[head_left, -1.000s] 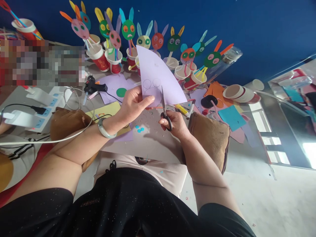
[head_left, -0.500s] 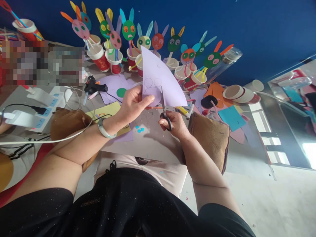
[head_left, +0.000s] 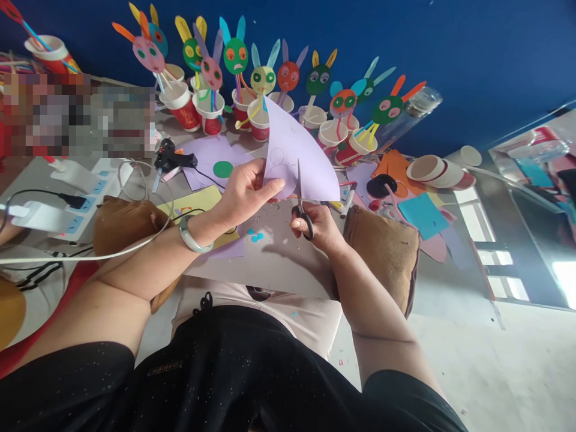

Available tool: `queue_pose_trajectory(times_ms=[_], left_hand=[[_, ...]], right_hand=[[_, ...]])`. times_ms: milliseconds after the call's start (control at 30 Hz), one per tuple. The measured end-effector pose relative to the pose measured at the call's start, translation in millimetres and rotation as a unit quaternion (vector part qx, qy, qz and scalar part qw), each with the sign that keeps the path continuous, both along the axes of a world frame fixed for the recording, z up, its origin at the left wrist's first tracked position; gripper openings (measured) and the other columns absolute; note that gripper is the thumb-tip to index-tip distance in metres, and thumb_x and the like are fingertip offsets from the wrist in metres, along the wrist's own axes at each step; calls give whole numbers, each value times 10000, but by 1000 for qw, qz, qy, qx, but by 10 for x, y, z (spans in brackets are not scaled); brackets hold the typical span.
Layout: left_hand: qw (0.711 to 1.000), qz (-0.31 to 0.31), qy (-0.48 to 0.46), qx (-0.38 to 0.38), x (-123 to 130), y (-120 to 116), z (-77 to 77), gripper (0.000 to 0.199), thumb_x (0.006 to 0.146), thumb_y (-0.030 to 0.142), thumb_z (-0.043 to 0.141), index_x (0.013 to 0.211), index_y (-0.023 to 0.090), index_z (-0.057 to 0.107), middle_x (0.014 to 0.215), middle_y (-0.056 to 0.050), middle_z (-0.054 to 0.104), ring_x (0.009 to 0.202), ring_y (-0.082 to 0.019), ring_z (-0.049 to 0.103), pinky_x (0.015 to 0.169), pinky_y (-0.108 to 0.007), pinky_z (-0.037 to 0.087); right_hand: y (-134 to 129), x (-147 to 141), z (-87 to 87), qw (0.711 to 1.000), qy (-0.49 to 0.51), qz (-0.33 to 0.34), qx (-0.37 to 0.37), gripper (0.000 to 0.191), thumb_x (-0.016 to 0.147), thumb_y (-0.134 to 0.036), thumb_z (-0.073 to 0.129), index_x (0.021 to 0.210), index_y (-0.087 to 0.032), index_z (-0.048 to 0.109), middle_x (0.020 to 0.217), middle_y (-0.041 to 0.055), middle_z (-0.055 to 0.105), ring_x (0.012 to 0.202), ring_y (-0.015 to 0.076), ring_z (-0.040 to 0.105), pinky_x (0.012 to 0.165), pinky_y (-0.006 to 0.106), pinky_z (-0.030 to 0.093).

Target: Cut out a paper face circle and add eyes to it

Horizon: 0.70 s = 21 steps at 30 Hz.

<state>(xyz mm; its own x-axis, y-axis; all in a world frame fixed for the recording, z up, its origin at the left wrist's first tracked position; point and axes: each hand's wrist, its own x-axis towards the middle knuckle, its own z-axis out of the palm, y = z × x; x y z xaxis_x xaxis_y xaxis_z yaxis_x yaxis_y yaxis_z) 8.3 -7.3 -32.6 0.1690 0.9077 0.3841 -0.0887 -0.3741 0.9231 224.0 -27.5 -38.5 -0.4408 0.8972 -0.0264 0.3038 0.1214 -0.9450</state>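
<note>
Purple sheet (head_left: 315, 159): tip shifted lower, rightward; one held
Left hand (head_left: 249, 192): reaching forward, thumb pinching sheet
Scissors (head_left: 300, 197): one pair, gripped in curled right hand (head_left: 321, 227)

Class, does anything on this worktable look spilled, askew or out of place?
Yes: stacked paper cups at the right lie on their sides, unlike the upright cups holding paper faces. Blue scraps litter the table.
</note>
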Motion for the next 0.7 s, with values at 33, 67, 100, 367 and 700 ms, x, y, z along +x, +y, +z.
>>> queue_pose_trajectory(times_ms=[33, 67, 100, 367, 700], left_hand=[[1000, 0, 1, 1, 2, 1, -2, 459, 891, 653, 791, 900, 213, 660, 786, -22, 756, 706, -184, 774, 590, -300, 665], [1000, 1, 3, 2, 4, 2, -2, 470, 886, 664, 791, 906, 213, 664, 794, -25, 761, 703, -185, 777, 587, -301, 665], [1000, 1, 5, 2, 4, 3, -1, 477, 882, 671, 791, 912, 212, 666, 799, -26, 766, 701, -185, 779, 586, -301, 665], [1000, 14, 7, 5, -5, -3, 22, 422, 901, 612, 788, 877, 209, 663, 770, -13, 768, 664, -167, 757, 597, -291, 657], [1000, 9, 25, 11, -32, -5, 43, 422, 923, 611, 766, 872, 214, 629, 735, 4, 733, 661, -159, 755, 598, -272, 640]], right_hand=[[-1, 0, 1, 1000, 0, 1, 3, 775, 689, -938, 748, 582, -189, 581, 529, -6, 549, 514, 104, 445, 548, 296, 307], [-2, 1, 2, 1000, -1, 2, 5, 777, 695, -936, 745, 575, -188, 578, 537, -5, 548, 517, 103, 446, 550, 296, 307], [-3, 1, 6, 1000, -1, 2, 5, 777, 700, -935, 743, 571, -187, 576, 543, -5, 545, 519, 102, 445, 550, 297, 306], [-12, 7, 44, 1000, 5, 8, -7, 774, 675, -946, 750, 596, -201, 555, 500, -11, 533, 498, 102, 423, 527, 294, 298], [-25, -1, 70, 1000, 11, 5, -17, 772, 648, -940, 777, 611, -218, 507, 467, -18, 532, 466, 93, 402, 492, 273, 285]])
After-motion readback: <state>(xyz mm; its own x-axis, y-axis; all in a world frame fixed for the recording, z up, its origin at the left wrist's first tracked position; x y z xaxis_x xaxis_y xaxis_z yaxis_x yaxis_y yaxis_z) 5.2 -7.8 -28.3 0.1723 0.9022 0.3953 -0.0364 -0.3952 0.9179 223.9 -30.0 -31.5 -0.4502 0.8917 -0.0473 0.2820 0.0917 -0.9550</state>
